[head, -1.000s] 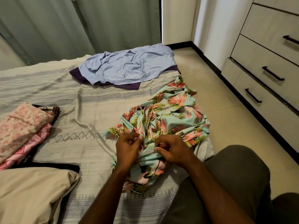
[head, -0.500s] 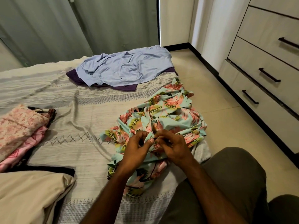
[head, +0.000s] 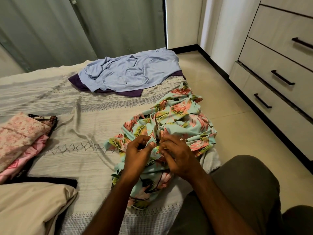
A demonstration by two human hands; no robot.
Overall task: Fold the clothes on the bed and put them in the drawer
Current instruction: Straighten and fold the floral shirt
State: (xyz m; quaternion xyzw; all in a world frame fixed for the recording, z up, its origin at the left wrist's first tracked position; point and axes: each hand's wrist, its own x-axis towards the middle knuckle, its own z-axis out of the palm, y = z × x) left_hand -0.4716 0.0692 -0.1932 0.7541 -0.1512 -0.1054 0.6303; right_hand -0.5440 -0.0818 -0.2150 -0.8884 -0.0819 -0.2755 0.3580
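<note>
A crumpled floral garment [head: 176,119], teal with pink and green leaves, lies on the bed's right edge. My left hand [head: 137,155] pinches a fold of it between thumb and fingers. Close beside it, my right hand [head: 177,155] pinches the same bunched fabric. A light blue shirt [head: 128,72] lies spread at the far end of the bed over a purple garment [head: 132,93]. Folded pink clothes [head: 20,134] are stacked at the left. The chest of drawers [head: 277,53] stands at the right with all drawers closed.
The bed [head: 81,119] has a cream woven cover. A beige pillow [head: 32,206] lies at the near left. Tiled floor [head: 223,106] runs between bed and drawers. Green curtains [head: 81,26] hang behind the bed. My knee in olive trousers [head: 245,189] is at the lower right.
Both hands have risen slightly and drawn closer together, lifting and gathering the floral fabric. The view has shifted a little.
</note>
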